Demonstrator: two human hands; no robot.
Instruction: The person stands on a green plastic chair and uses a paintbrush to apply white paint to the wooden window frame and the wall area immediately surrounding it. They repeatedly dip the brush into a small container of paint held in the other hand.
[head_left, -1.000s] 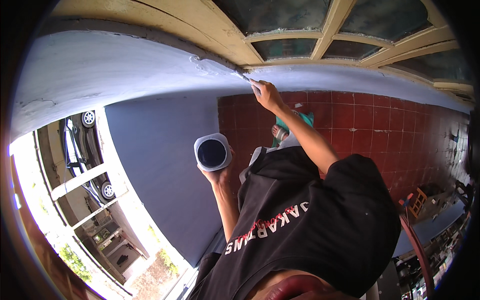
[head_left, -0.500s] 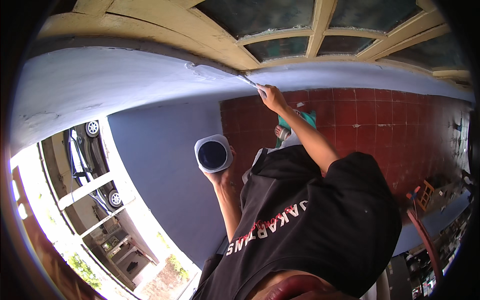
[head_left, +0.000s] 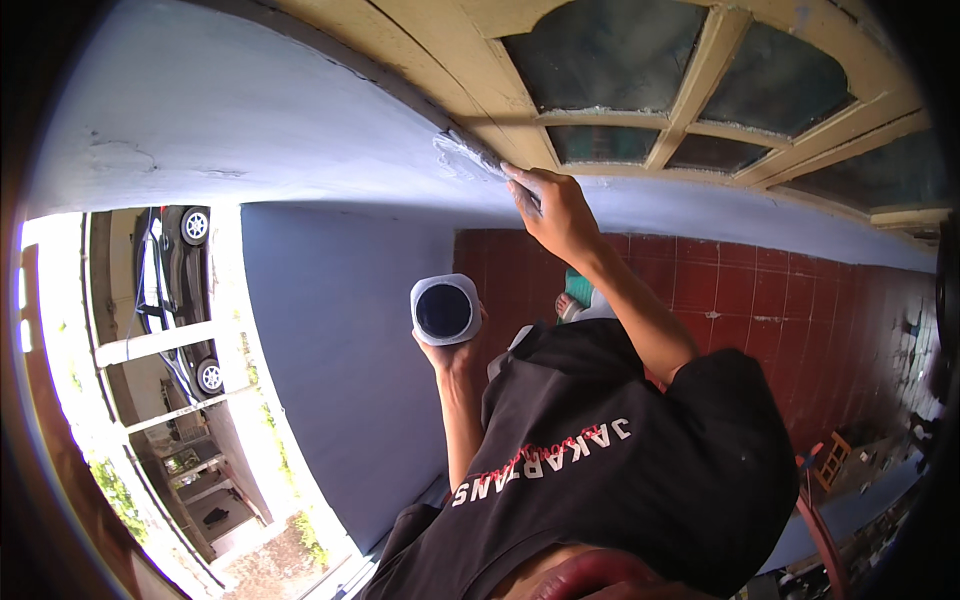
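Container [head_left: 419, 305] near white-and-red-lettered shirt [head_left: 650, 480]

Lettering is showing in one place, on the black shirt [head_left: 660, 490], and it is lying nearer the body than either grip. A row of white block capitals [head_left: 582, 447] is crossing the chest, sitting below and to the right of the left grip [head_left: 448, 355] and well below the right grip [head_left: 558, 215]. The row is slanting, its left end standing lower than its right. Smaller red lettering [head_left: 541, 452] is running along the same slant and partly overlapping the white. The red strokes are looking looser, and their single letters are blurring together.
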